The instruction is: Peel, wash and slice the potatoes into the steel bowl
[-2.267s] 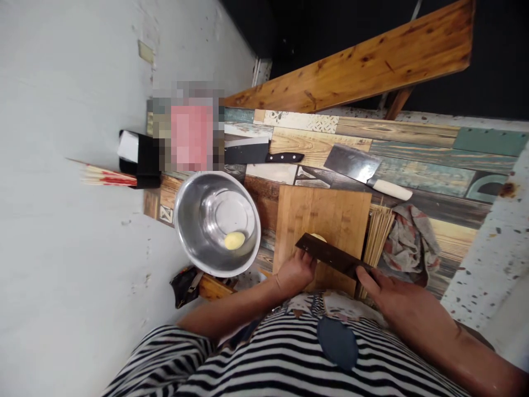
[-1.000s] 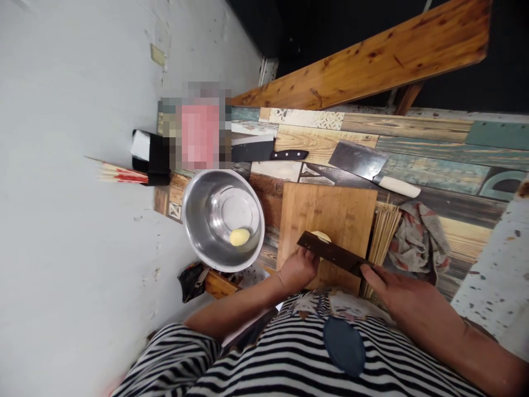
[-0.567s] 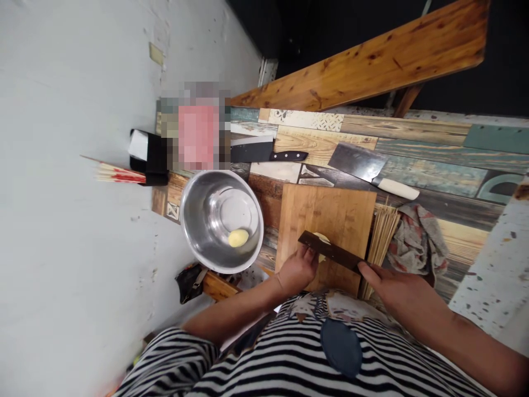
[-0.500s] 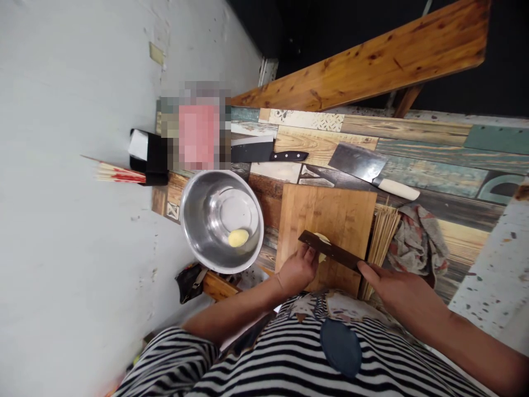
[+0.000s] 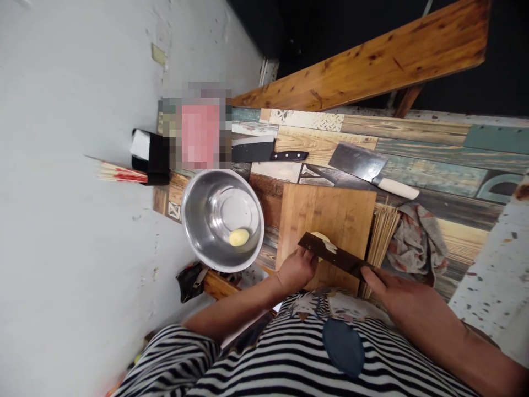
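Observation:
My right hand (image 5: 390, 286) is wrapped round the handle end of a dark-bladed cleaver (image 5: 347, 262), whose blade lies across a pale yellow peeled potato (image 5: 320, 236). Bits of pale potato show on the blade's side. The potato rests on a wooden cutting board (image 5: 326, 207), partly hidden behind the blade. Closed on its near side is my left hand (image 5: 296, 270), the fingertips tucked under the blade. Another peeled potato (image 5: 238, 237) lies in a steel bowl (image 5: 190, 234) left of the board.
Beyond the board lie a black-handled cleaver (image 5: 256, 150) and a cleaver with a pale handle (image 5: 359, 161). Bamboo skewers (image 5: 382, 231) and a crumpled cloth (image 5: 419, 242) sit to the right. A black holder (image 5: 156, 160) with red-tipped sticks stands against the left wall.
The cleaver and my right hand have shifted slightly right and toward me. More pale potato shows on and behind the blade. My left hand has barely moved.

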`<state>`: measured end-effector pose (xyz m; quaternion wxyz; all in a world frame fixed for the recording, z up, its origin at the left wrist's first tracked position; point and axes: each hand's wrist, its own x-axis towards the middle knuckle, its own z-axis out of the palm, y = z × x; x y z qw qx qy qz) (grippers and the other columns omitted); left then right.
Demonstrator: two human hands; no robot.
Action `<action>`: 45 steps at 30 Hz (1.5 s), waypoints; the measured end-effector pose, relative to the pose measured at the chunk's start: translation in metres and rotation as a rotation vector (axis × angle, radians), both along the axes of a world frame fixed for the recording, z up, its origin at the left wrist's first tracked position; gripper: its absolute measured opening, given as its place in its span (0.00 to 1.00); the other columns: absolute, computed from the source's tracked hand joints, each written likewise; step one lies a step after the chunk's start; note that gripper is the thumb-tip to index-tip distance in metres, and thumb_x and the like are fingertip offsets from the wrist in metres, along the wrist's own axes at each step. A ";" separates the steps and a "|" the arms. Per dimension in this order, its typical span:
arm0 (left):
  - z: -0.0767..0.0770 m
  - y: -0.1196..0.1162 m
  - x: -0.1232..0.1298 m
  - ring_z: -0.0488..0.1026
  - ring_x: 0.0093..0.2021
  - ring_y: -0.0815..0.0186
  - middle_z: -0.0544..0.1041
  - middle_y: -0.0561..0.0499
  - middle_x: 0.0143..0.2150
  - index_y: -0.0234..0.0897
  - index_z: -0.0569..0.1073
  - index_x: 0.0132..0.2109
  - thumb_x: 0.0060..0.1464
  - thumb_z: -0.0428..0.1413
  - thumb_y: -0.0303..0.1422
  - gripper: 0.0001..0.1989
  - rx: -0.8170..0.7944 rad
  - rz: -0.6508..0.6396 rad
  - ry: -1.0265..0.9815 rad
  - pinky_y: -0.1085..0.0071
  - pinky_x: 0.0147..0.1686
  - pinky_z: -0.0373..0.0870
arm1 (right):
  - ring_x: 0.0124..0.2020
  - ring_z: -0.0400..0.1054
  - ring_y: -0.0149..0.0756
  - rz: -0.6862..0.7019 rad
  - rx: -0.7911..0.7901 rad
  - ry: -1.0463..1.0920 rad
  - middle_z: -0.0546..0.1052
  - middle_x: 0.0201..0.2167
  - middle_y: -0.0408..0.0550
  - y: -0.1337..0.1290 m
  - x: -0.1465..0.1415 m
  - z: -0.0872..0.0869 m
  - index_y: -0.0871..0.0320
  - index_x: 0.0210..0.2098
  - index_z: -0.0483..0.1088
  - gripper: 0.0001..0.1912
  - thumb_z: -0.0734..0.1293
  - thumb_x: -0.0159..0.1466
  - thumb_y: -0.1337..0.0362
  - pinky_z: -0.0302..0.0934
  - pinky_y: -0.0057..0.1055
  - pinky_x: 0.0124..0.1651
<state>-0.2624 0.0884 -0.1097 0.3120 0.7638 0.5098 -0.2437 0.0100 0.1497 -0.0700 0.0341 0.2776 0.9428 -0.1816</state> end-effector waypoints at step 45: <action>-0.007 -0.013 0.001 0.76 0.58 0.51 0.79 0.33 0.52 0.30 0.76 0.59 0.70 0.43 0.24 0.20 0.155 0.014 -0.039 0.62 0.46 0.84 | 0.28 0.76 0.33 0.063 -0.073 0.028 0.83 0.37 0.47 0.008 0.004 -0.013 0.60 0.56 0.66 0.35 0.58 0.51 0.84 0.63 0.27 0.27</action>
